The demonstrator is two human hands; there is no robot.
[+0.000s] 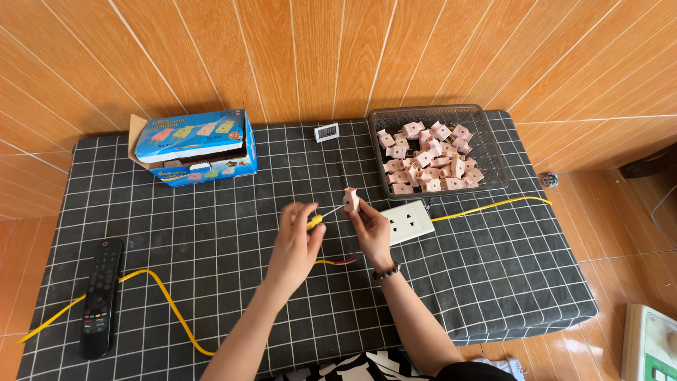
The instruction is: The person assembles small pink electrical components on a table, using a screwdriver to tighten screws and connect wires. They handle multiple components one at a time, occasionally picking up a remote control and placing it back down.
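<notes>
Checked mat (pixel 211 233), mid-table: right hand (pixel 371 229) pinches a pink plug (pixel 350 200) at its fingertips, raised above the mat. Left hand (pixel 296 243) grips a yellow screwdriver (pixel 319 219), tip touching the plug.

Head view, steeply down, near mat (pixel 211 233)

Plug piece (pixel 350 200): small pale pink plastic part, held upright at the right hand's fingertips, above the palm.
Screwdriver (pixel 321 216): yellow handle in the left hand's fingers, thin metal shaft slanting up and right, its tip touching the pink piece's lower left side.
</notes>
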